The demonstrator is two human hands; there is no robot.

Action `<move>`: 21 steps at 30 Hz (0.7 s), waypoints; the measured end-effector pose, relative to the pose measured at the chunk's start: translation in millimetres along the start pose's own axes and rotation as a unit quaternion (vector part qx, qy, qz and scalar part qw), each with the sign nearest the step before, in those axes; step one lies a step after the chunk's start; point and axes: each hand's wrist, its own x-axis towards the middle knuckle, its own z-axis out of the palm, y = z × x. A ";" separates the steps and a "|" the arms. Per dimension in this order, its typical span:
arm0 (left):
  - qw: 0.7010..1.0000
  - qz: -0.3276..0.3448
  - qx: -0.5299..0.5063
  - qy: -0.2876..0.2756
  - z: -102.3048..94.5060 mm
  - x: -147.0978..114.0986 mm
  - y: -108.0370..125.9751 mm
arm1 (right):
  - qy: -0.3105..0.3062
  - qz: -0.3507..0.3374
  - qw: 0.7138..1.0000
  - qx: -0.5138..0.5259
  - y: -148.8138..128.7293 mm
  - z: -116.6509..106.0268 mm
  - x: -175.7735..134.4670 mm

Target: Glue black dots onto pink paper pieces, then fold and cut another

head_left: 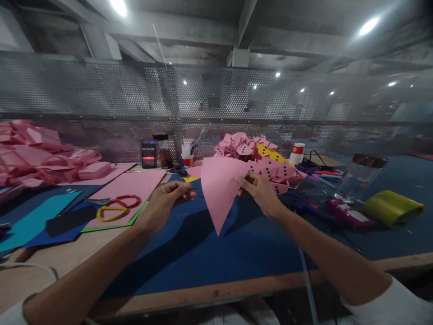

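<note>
A pink paper piece (pixel 221 189), wide at the top and narrowing to a point below, is held upright above the blue table mat (pixel 189 257). My right hand (pixel 255 187) pinches its right edge between thumb and fingers. To the left of the paper is my left hand (pixel 174 194), apart from it, thumb and fingers pressed together. Whatever may be in that pinch is too small to make out. Behind the paper lies a heap of pink cut pieces with dark dots (pixel 279 171).
Folded pink pieces (pixel 30 149) are piled at the far left. Scissors (pixel 118 208) with red and yellow handles lie on coloured sheets. At the right are a glass jar (pixel 358 178), a yellow tape roll (pixel 392 207) and a purple-and-white device (pixel 350 214). A perforated metal screen (pixel 128 99) stands behind.
</note>
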 end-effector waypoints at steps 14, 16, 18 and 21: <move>0.993 0.020 0.114 -0.022 -26.3 -29.8 30.0 | 0.011 -0.022 1.000 0.001 -0.6 -4.9 1.2; 0.987 0.012 0.160 -0.022 -43.1 -41.0 40.0 | 0.011 -0.021 1.000 0.004 -0.2 -4.2 1.4; 0.978 0.003 0.209 -0.018 -60.8 -52.0 51.0 | 0.009 -0.020 1.000 0.005 0.7 -3.5 1.5; 0.959 -0.030 0.277 -0.042 -86.3 -74.8 63.5 | 0.008 -0.019 1.000 -0.005 1.5 -3.0 1.5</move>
